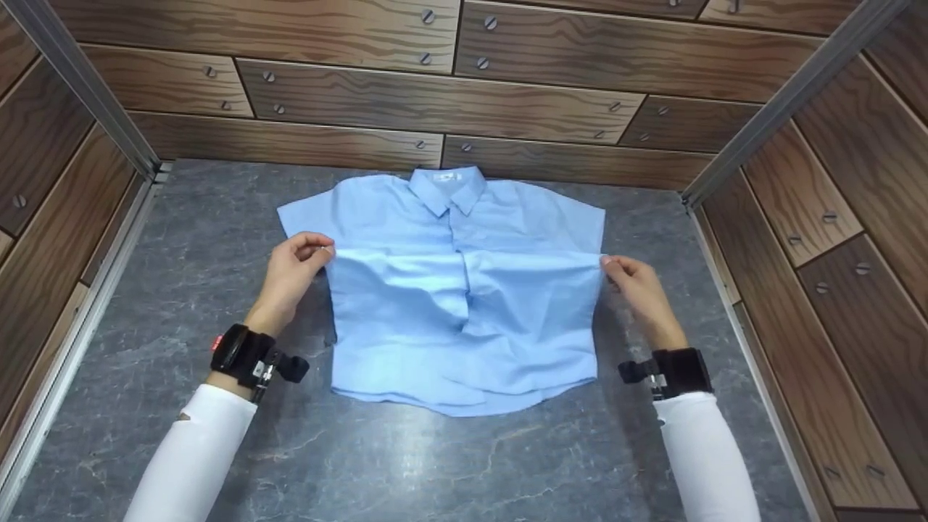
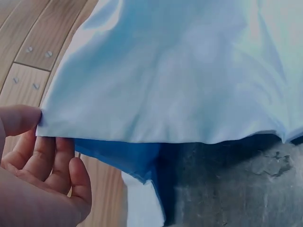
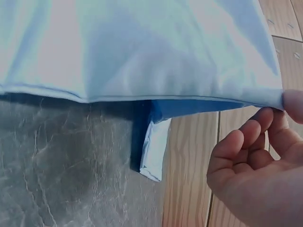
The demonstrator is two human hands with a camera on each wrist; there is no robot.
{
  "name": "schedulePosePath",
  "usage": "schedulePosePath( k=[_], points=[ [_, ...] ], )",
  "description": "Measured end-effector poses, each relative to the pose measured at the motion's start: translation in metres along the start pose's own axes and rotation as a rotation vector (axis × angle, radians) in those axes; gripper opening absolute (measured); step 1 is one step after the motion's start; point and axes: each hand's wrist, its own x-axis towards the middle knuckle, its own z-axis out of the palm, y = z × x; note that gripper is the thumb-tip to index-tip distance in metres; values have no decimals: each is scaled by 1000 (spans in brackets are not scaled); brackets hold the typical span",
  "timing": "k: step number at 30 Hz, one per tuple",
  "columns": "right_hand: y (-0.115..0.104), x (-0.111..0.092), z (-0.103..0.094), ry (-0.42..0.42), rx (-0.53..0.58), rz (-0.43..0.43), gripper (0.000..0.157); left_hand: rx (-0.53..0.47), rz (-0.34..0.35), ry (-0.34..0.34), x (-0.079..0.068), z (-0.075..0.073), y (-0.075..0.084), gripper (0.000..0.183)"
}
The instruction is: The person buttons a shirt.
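Observation:
A light blue short-sleeved button shirt (image 1: 399,304) lies front side up, its collar (image 1: 467,196) toward the back wall. My left hand (image 1: 290,272) pinches its left side edge below the sleeve. On the opposite side, my right hand (image 1: 641,290) pinches the other edge at about the same height. Between the two hands the cloth is drawn into a raised crosswise ridge. In the left wrist view, thumb and fingers grip a corner of the lifted cloth (image 2: 142,94), with darker blue fabric beneath. The right wrist view shows the same kind of pinch on its cloth corner (image 3: 189,66).
The shirt rests on a grey marbled surface (image 1: 406,471). Wood-patterned panels stand as a back wall (image 1: 348,87) and side walls, with metal rails (image 1: 797,94) along their corners. A black camera band (image 1: 250,359) is strapped on each wrist, above white sleeves (image 1: 192,449).

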Motion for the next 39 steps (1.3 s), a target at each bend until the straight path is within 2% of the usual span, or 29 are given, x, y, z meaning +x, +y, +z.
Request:
schedulePosePath(
  k=[4, 8, 11, 14, 18, 20, 23, 29, 32, 35, 37, 39],
  points=[
    [2, -11, 1, -22, 52, 39, 45, 28, 6, -2, -7, 0, -7, 28],
    [7, -25, 3, -78, 39, 112, 38, 91, -9, -57, -13, 1, -29, 26],
    [16, -32, 4, -152, -41, 125, 30, 149, -26, -144, -17, 0, -44, 22],
    [33, -34, 7, -239, -153, 83, 29, 213, -38, -221, -21, 0, -56, 17],
    [53, -36, 12, -308, -273, 14, 28, 311, -69, -290, -26, 1, -66, 13],
    [58, -37, 14, -329, -298, 11, 22, 377, -73, -315, -28, 1, -70, 11],
    [63, -39, 17, -367, -324, 43, 19, 491, -51, -329, -31, 3, -75, 8],
    [61, -41, 21, -413, -397, 88, 16, 718, 13, -292, -36, 8, -74, 4],
    [54, -39, 22, -357, -438, 54, 18, 818, 48, -262, -38, 10, -68, 4],
    [46, -35, 27, -167, -448, -55, 20, 884, 141, -138, -36, 18, -59, 6],
    [39, -31, 35, -32, -449, -164, 19, 884, 217, -42, -32, 26, -52, 8],
    [32, -26, 48, 42, -446, -265, 17, 854, 289, 10, -27, 37, -47, 12]
  ],
)
